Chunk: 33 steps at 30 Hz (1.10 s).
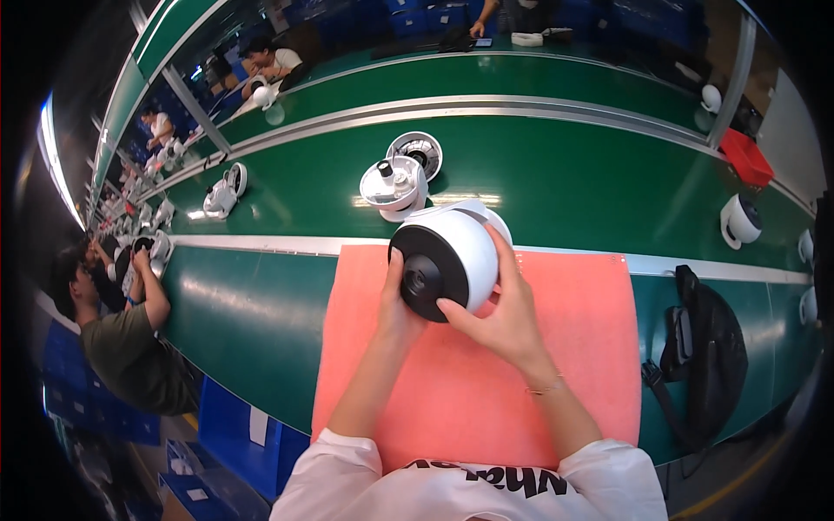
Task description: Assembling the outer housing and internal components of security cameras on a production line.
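Observation:
Between my two hands is a white dome security camera (475, 253) with a black round front and a lens, held above a pink mat (565, 347). My left hand (397, 304) grips its left side, the thumb along the black front. My right hand (506, 314) wraps the white housing from the right, with the thumb at the lower rim of the black front. Just beyond, on the green conveyor belt (556, 187), lies an opened camera unit (393, 184) with its inner parts showing. A round dark-lined housing part (420, 154) leans behind it.
A black bag (708, 365) lies on the bench to the right. Farther along the belt stand another white camera (740, 220), a red bin (745, 158) and, at left, a camera unit (225, 190). A co-worker (130, 339) sits at the left, near blue crates (239, 434).

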{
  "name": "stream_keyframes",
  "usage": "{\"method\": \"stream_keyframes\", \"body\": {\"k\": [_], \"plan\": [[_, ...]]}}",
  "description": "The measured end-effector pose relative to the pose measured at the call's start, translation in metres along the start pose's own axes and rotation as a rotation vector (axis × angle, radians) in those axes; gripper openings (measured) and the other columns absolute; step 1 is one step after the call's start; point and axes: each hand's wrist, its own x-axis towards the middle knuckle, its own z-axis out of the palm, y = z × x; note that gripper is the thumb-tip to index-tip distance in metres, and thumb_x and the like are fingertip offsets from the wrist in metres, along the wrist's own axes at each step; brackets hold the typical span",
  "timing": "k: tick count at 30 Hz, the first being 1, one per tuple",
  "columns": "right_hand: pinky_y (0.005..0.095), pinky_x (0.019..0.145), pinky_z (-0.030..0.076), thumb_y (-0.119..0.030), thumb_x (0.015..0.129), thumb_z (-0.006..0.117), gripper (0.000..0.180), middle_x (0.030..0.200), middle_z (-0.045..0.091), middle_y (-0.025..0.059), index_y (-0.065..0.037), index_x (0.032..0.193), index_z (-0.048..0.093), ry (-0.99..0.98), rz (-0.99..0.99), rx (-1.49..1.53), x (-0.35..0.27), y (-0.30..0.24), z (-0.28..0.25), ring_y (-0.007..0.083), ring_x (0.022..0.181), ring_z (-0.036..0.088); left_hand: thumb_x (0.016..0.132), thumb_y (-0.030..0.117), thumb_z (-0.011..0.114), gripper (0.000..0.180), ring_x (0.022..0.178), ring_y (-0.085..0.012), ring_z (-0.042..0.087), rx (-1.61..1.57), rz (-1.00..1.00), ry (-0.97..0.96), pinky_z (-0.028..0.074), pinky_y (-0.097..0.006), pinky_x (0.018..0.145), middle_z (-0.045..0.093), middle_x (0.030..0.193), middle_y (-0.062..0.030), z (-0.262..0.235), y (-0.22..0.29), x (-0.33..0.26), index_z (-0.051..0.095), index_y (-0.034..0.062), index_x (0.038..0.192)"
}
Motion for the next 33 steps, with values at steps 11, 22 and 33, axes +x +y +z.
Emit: {"method": "stream_keyframes", "body": {"k": [11,22,33], "plan": [[0.0357,0.093,0.044,-0.013,0.071,0.074,0.093,0.133,0.036,0.0207,-0.001,0.141,0.014,0.168,0.129,0.386,0.024,0.037,0.001,0.0262,0.116,0.047,0.081,0.066,0.043,0.075,0.117,-0.0263,0.047,0.021,-0.188,-0.095,0.042,-0.044,0.097,0.045,0.130,-0.0109,0.024,-0.017,0.059,0.038,0.0098,0.131],[0.0388,0.094,0.040,-0.023,0.080,0.067,0.085,0.134,0.031,0.0293,-0.005,0.142,0.012,0.282,0.368,0.524,0.028,0.085,-0.006,0.0325,0.122,0.039,0.072,0.044,0.073,0.076,0.114,-0.0304,0.040,0.141,-0.409,-0.075,0.038,-0.044,0.097,0.037,0.120,-0.0187,0.044,-0.038,0.153,0.037,0.0054,0.127],[0.0275,0.079,0.046,-0.003,0.081,0.053,0.060,0.122,0.048,0.0193,-0.007,0.136,0.031,0.227,0.383,0.368,0.034,0.092,0.003,0.0177,0.102,0.052,0.082,0.011,0.060,0.060,0.112,-0.0315,0.048,-0.365,0.105,0.161,0.039,-0.046,0.100,0.039,0.125,-0.0200,-0.077,-0.024,0.199,0.022,-0.0024,0.127]]}}
